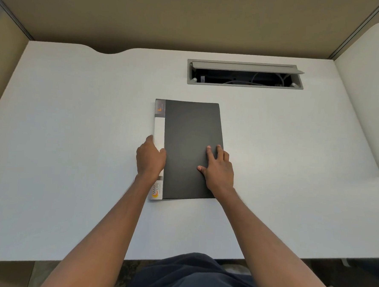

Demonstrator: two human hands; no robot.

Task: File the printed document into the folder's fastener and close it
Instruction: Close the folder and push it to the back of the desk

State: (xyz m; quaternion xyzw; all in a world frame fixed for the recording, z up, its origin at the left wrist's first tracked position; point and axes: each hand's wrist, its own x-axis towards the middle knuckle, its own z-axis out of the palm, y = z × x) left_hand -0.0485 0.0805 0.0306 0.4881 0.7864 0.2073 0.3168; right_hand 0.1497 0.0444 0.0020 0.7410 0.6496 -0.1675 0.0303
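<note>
A closed dark grey folder [191,150] lies flat near the middle of the white tabletop [74,125], its long side running from 6 o'clock to 12 o'clock. A white spine strip [159,130] runs along its 9 o'clock edge, with a printed logo at the near end. No printed document shows outside the cover.

The left hand [150,157] sits at the spine, fingers curled over the strip with the thumb on the dark cover, gripping that edge loosely. The right hand [218,169] rests on the cover toward the 3 o'clock edge, fingers spread flat and pressing down, holding nothing.

At 1 o'clock from the folder, well apart from it, a grey cable hatch [245,74] is set into the tabletop with its lid [246,67] tilted up; pale cables [261,80] show in the dark opening. The far edge of the tabletop has a curved cut-out [107,50] at 11 o'clock. Tan partition panels [191,21] stand behind and to the left, and a white panel [369,87] stands at 3 o'clock. The surface immediately around the folder carries nothing else. The person's dark clothing [193,276] fills the near edge at 6 o'clock.
</note>
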